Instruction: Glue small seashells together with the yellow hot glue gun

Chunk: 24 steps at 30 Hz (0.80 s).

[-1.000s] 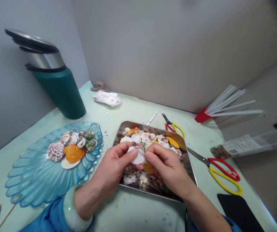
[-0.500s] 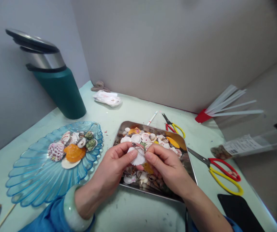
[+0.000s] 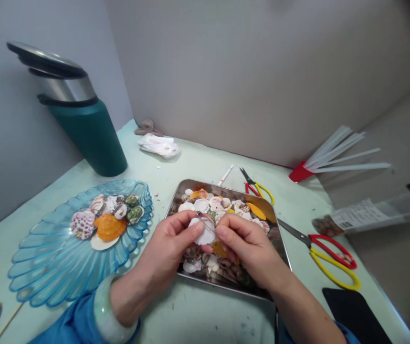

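Note:
Over the metal tray (image 3: pixel 226 288), my left hand (image 3: pixel 176 236) pinches a white scallop shell (image 3: pixel 204 236) between thumb and fingers. A thin strand (image 3: pixel 208 220), like wire or cord, crosses the top of the shell, with a small shiny metal piece (image 3: pixel 199 214) at its left end. My right hand (image 3: pixel 249 243) is closed at the shell's right edge, thumb and forefinger pressed together on the strand; their tips hide the exact grip. Beneath both hands, the tray holds many mixed shells (image 3: pixel 217 203), some orange, some white or striped.
At left stands a blue scalloped glass dish (image 3: pixel 54 258) with several shells, and behind it a green bottle (image 3: pixel 97 138). Small scissors (image 3: pixel 257 186) and large scissors (image 3: pixel 314 246) lie right of the tray. A red cup (image 3: pixel 299 173) holds white sticks. A black flat object (image 3: pixel 355 313) lies front right.
Almost nothing differs. My right hand has shifted very slightly to the right; the shell stays in my left hand.

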{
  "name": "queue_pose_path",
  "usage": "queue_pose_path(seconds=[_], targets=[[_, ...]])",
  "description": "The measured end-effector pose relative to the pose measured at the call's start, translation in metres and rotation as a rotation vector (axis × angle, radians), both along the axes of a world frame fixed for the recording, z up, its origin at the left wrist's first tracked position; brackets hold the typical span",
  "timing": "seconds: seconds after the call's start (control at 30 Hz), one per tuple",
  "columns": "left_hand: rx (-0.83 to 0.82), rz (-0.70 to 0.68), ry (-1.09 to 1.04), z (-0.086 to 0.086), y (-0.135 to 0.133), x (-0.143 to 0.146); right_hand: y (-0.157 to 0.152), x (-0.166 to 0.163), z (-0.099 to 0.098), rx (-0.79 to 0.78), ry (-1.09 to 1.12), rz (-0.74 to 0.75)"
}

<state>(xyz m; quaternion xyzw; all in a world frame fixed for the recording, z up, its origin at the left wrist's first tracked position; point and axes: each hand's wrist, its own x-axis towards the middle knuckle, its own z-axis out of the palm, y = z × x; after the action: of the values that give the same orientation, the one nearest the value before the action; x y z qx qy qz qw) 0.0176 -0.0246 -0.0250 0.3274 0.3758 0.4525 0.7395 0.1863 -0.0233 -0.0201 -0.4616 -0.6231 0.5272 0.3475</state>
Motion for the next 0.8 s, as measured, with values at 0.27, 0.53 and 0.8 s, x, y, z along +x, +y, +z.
queue_pose_path(seconds=[0.27, 0.53, 0.8], targets=[[-0.026, -0.013, 0.003, -0.0003, 0.0015, -0.0011, 0.0005, -0.0006, 0.0004, -0.047, 0.057, 0.015], [-0.022, -0.007, 0.028, 0.0001, 0.0005, -0.0013, -0.0016, -0.0022, 0.0036, 0.072, -0.078, 0.008], [0.022, 0.041, 0.117, 0.0008, -0.0001, -0.0001, -0.0020, -0.0061, 0.0003, 0.375, -0.361, -0.035]])
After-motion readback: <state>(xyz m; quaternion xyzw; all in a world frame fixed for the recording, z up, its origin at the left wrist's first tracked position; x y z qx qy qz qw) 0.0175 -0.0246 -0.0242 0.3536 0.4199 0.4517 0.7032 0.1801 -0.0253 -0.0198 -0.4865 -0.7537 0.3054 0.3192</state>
